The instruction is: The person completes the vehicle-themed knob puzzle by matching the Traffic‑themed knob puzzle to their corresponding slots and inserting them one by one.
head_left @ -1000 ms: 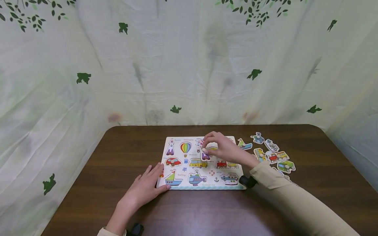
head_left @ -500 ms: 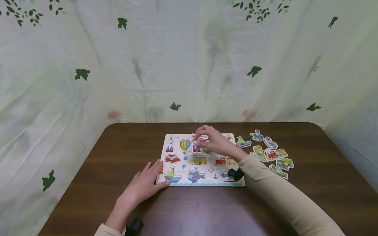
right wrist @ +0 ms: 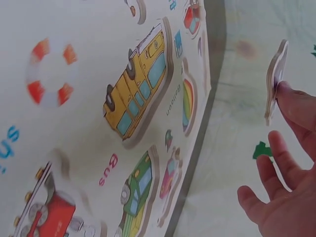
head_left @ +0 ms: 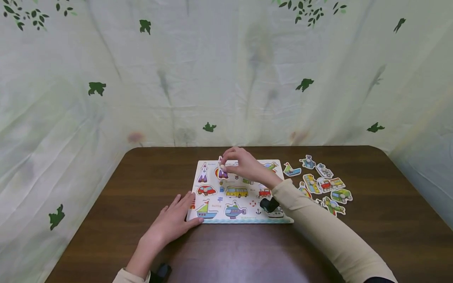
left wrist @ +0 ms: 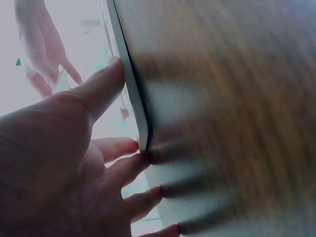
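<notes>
My right hand (head_left: 244, 164) pinches a purple-and-white rocket puzzle piece (head_left: 222, 173) by its small knob. The piece is raised over the upper left of a white vehicle puzzle board (head_left: 247, 221), in front of the balloon recess. To its left lies the printed rocket recess (head_left: 203, 173). In the right wrist view the rocket piece (right wrist: 274, 84) appears edge-on between thumb and fingers, apart from the board. My left hand (head_left: 173, 220) rests at the board's lower left edge with fingers spread; in the left wrist view its thumb (left wrist: 103, 86) lies on the edge.
Several loose vehicle pieces lie right of the board, among them a sailboat (head_left: 292, 170), a train (head_left: 332, 185) and a green vehicle (head_left: 341, 196). The brown table (head_left: 233, 255) ends at a leaf-patterned curtain (head_left: 226, 86) behind.
My right hand has moved left across the board with the rocket piece, from the middle to near the balloon recess. My left hand stays at the board's edge.
</notes>
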`<state>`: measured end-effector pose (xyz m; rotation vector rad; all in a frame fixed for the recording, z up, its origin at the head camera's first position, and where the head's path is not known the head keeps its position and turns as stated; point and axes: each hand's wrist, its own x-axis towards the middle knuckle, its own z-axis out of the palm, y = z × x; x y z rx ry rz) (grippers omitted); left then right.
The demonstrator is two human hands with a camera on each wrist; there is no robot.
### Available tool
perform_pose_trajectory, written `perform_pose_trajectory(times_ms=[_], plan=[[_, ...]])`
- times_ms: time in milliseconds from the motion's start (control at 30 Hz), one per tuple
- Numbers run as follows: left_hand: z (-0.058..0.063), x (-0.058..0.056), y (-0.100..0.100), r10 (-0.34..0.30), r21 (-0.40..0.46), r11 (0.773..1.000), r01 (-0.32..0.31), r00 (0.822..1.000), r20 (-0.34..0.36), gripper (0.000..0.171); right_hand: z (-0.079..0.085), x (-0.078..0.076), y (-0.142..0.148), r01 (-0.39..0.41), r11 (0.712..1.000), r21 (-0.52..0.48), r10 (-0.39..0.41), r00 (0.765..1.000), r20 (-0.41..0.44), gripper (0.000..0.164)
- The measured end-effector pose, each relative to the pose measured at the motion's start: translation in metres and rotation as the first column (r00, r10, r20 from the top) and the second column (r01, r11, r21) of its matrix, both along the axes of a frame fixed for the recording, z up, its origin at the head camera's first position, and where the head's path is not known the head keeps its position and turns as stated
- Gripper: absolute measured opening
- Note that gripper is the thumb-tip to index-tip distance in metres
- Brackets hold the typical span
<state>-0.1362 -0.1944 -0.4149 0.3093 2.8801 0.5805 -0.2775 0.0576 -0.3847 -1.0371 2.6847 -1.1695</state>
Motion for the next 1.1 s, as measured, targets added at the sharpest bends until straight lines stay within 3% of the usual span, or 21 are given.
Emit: perform_pose_trajectory(times_ms=[400,567,933,1100], plan=[[-0.001,0.001,0.001,0.011,-0.001,1.000,-0.011,1.000,0.012,0.086,-0.008,-0.012,-0.024,0.057,0.997,0.053,-0.063,0.992,0.111,0.006],[0.002,0.002,0.001,0.019,0.000,1.000,-0.019,1.000,0.022,0.086,-0.009,-0.017,-0.035,0.061,0.998,0.028,-0.064,0.991,0.117,0.006],[0.004,0.002,0.000,0.012,0.021,1.000,-0.012,1.000,0.018,0.084,-0.013,-0.028,-0.053,0.071,0.994,0.080,-0.080,0.990,0.118,0.007],[0.002,0.001,0.000,0.018,0.029,0.999,-0.019,0.999,0.027,0.085,-0.019,-0.032,-0.060,0.071,0.994,0.078,-0.082,0.984,0.157,0.006]])
